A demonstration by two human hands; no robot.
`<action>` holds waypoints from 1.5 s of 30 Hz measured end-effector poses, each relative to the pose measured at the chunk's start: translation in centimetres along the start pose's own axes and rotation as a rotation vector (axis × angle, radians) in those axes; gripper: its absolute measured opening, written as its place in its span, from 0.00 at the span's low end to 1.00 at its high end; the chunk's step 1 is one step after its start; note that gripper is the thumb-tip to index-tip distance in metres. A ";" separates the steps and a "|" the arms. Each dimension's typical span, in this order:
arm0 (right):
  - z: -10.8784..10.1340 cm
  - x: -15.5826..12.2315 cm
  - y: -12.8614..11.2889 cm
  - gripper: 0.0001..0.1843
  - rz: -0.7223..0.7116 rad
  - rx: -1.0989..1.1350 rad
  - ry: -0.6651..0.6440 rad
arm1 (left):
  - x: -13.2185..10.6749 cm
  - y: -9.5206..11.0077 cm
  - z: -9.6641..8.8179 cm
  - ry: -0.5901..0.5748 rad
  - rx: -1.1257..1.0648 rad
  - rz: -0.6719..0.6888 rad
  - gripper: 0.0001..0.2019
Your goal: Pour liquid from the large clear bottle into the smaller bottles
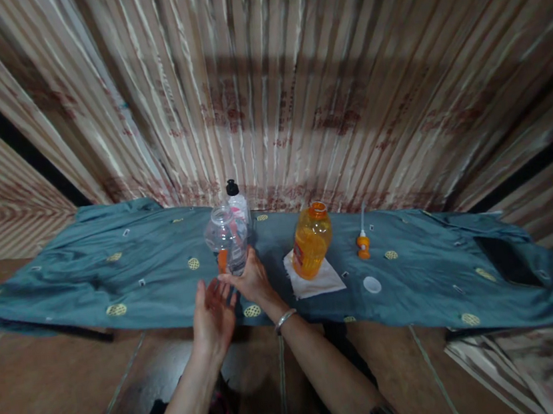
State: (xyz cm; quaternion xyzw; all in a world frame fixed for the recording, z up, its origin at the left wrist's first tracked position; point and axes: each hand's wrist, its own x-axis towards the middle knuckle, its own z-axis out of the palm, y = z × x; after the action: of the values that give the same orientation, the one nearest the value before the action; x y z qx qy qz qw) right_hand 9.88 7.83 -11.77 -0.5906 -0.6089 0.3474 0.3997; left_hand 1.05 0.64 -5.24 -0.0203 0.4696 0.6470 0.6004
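Note:
A clear plastic bottle (224, 235) without a cap, with an orange patch low on its side, is gripped near its base by my right hand (254, 281). My left hand (214, 317) is just below and in front of it, palm partly turned up and fingers apart. Whether those fingertips touch the bottle I cannot tell. Close behind stands a bottle with a black cap (236, 198), partly hidden by the clear one. To the right, an uncapped orange bottle of liquid (312, 239) stands on a folded white cloth (319, 282).
An orange pump top (363, 245) with a pale tube lies right of the orange bottle, near a small white disc (372, 284). A dark phone-like slab (508, 262) rests at the far right of the green cloth-covered table (153, 269). Striped curtains (263, 101) hang behind.

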 end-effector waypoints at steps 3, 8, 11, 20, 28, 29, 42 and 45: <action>-0.5 -1.0 0.7 0.58 -0.023 -0.016 -0.003 | 0.2 -0.6 -0.3 -0.026 0.020 -0.003 0.23; -3.5 -5.6 2.4 0.48 -0.169 -0.060 -0.047 | 0.5 -2.3 -1.1 -0.057 0.092 0.017 0.13; -7.2 -9.2 3.8 0.37 -0.244 -0.058 -0.030 | 0.2 -3.6 -1.2 -0.105 0.155 0.053 0.07; -24.6 -7.4 8.3 0.18 0.127 -0.496 0.347 | 0.5 -7.7 3.6 -0.331 0.348 0.218 0.38; -29.9 1.3 9.3 0.30 0.447 -0.853 0.233 | 3.0 -10.4 7.6 -0.451 0.429 0.281 0.53; -29.7 1.9 9.6 0.29 0.454 -0.859 0.217 | 3.4 -10.7 7.9 -0.459 0.439 0.282 0.53; -31.1 2.3 12.0 0.08 0.398 -0.693 0.169 | 6.9 -14.4 9.4 -0.589 0.509 0.119 0.23; -31.9 1.1 11.5 0.09 0.313 -0.554 0.175 | 7.3 -14.4 9.1 -0.569 0.480 0.121 0.22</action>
State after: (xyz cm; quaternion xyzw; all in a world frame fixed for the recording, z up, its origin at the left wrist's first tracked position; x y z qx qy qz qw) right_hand 43.64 8.10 -7.99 -0.7909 -0.5454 0.1737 0.2165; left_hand 15.40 9.60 -12.87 0.3293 0.4225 0.5325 0.6554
